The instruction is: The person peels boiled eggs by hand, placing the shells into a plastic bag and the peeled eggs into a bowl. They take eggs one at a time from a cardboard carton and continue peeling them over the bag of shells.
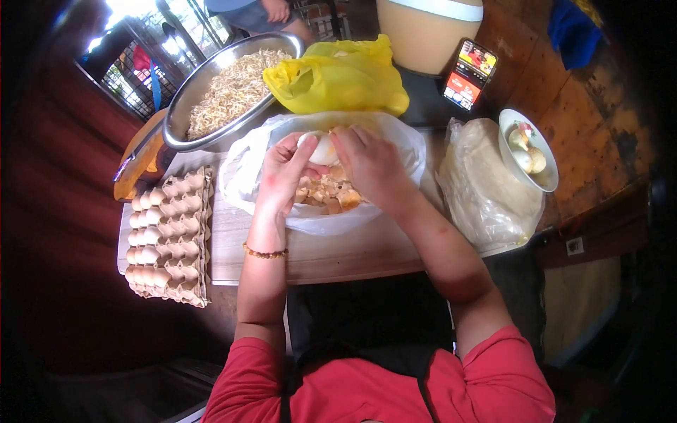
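Over a white plastic bag (241, 168), my left hand (283, 173) is closed around a smooth white boiled egg (322, 151). The fingers of my right hand (372, 168) are bent and pressed against the egg's right side, where a small orange-brown patch shows. Their tips are partly hidden. Broken brown eggshell pieces (331, 194) lie in the bag just below both hands.
At left stands a cardboard egg tray (190, 229) partly filled with eggs. Behind are a metal basin (173, 130) of bean sprouts, a yellow plastic bag (345, 77) and a phone (469, 74). At right, a bowl (546, 180) with eggs adjoins a clear plastic bag (486, 190).
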Demonstrator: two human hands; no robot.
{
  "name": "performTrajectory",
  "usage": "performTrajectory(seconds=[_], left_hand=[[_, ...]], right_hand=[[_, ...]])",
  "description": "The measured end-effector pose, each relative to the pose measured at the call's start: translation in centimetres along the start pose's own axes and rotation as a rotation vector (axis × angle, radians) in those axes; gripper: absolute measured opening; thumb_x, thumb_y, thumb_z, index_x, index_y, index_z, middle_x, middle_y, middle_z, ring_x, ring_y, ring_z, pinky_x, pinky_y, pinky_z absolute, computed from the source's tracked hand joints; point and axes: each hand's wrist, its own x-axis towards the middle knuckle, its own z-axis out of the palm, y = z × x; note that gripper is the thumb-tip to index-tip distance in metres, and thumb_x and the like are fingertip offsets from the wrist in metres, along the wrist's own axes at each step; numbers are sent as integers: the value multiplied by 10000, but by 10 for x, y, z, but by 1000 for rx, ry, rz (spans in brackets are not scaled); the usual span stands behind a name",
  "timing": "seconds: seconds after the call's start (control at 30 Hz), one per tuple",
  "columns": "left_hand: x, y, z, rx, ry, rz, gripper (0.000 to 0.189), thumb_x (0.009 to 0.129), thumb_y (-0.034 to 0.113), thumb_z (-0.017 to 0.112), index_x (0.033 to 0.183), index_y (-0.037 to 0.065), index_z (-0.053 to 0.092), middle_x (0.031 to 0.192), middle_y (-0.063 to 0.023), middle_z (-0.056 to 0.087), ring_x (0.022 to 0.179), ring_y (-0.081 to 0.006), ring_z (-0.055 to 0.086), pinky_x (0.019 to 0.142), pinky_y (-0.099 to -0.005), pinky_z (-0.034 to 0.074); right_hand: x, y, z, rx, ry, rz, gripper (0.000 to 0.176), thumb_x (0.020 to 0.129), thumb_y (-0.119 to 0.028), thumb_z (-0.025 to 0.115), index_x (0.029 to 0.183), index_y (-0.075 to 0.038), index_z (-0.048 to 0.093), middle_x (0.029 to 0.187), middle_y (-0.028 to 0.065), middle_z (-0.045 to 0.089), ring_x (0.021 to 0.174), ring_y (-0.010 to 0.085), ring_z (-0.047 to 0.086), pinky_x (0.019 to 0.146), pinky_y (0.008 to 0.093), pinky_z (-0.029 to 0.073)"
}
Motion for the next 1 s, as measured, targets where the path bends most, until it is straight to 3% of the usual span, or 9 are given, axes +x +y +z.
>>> performTrajectory(seconds=[0.3,0.57,0.7,0.8,0.87,1.0], left_hand=[[0,7,5,-95,-28,-13,330,946,231,579,1168,-9,535,985,-117,669,771,-192,699,625,-223,543],[3,2,-3,-151,3,15,311,926,118,558,1207,-15,546,1044,-105,656,829,-157,667,711,-256,538],[3,0,-12,-245,-1,16,355,920,88,546,1258,-20,525,1062,-86,650,818,-136,655,717,-253,533],[1,9,-8,-274,-38,53,346,920,75,544,1252,-19,539,1060,-82,649,825,-125,647,718,-248,533],[2,9,-7,-240,-27,53,336,917,75,554,1240,-19,551,1057,-79,650,818,-115,641,714,-240,527],[3,3,-5,-175,-23,65,332,903,84,597,1220,-11,576,1050,-65,655,809,-85,618,708,-214,502]], right_hand=[[4,0,-1,172,161,132,118,890,-117,582,833,-40,513,732,148,597,685,344,616,588,425,500],[5,9,1,305,215,295,115,892,-116,586,832,-24,552,735,172,603,688,367,604,595,436,478],[9,20,-6,241,258,295,116,891,-117,581,829,-19,572,743,177,607,692,370,604,614,438,482],[8,25,-8,173,166,261,136,887,-146,592,842,-17,594,754,174,616,713,369,609,650,442,488],[5,27,-2,177,45,121,157,884,-181,604,886,-23,611,794,167,626,767,359,612,685,444,487],[9,7,-8,281,97,104,162,876,-196,619,908,-38,612,846,146,627,828,347,606,719,439,483]])
